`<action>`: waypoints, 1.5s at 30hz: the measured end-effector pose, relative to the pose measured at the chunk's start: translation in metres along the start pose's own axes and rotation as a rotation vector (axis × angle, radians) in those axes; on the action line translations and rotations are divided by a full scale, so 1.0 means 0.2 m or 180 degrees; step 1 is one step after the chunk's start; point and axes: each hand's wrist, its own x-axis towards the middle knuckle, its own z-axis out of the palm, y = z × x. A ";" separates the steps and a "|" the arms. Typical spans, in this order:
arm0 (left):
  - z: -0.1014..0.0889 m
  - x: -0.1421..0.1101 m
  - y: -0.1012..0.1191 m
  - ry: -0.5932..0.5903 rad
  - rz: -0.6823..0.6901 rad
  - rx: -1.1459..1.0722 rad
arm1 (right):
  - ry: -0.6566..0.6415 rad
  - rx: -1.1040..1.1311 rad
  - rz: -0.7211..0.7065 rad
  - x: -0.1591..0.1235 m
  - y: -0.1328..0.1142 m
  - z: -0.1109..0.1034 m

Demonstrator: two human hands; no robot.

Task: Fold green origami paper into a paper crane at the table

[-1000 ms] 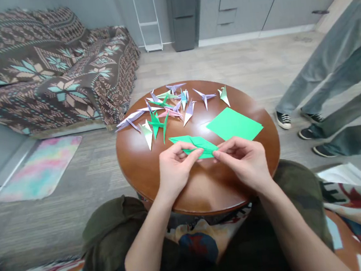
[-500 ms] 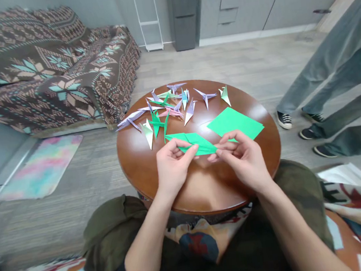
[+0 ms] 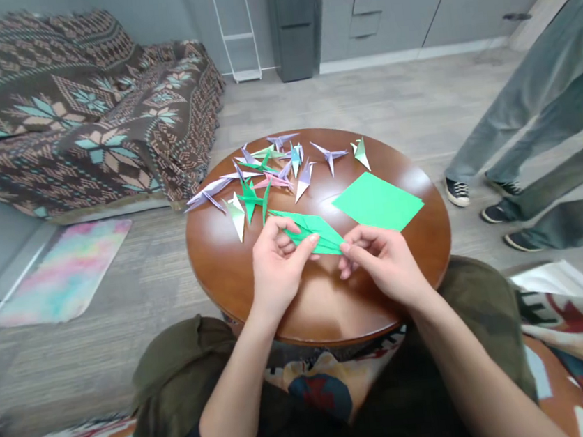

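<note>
A folded piece of green origami paper point(image 3: 325, 233) is held above the near half of the round table, tilted down toward the right. My left hand point(image 3: 281, 258) pinches its left part, thumb on top and fingers partly hidden beneath. At its right tip, my right hand point(image 3: 377, 254) grips the paper between thumb and fingers. Just beyond lies flat green paper point(image 3: 378, 201), with a second edge showing under it. Several folded paper cranes lie at the back left, among them a green crane point(image 3: 251, 198), a pink crane point(image 3: 272, 180) and a purple crane point(image 3: 330, 154).
The brown round table point(image 3: 328, 312) stands before my knees. A patterned covered sofa point(image 3: 117, 126) is at the left, with a pastel mat point(image 3: 66, 272) near it. People's legs point(image 3: 528, 128) stand to the right. Grey cabinets point(image 3: 395, 17) line the back.
The green folded paper's right end has tilted lower. My right hand has moved slightly down and left, its fingers more curled. The view has shifted a little.
</note>
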 end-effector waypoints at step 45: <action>-0.02 -0.01 -0.01 -0.0262 -0.0692 -0.0170 | 0.0095 -0.0975 -0.0676 0.01 0.04 -0.02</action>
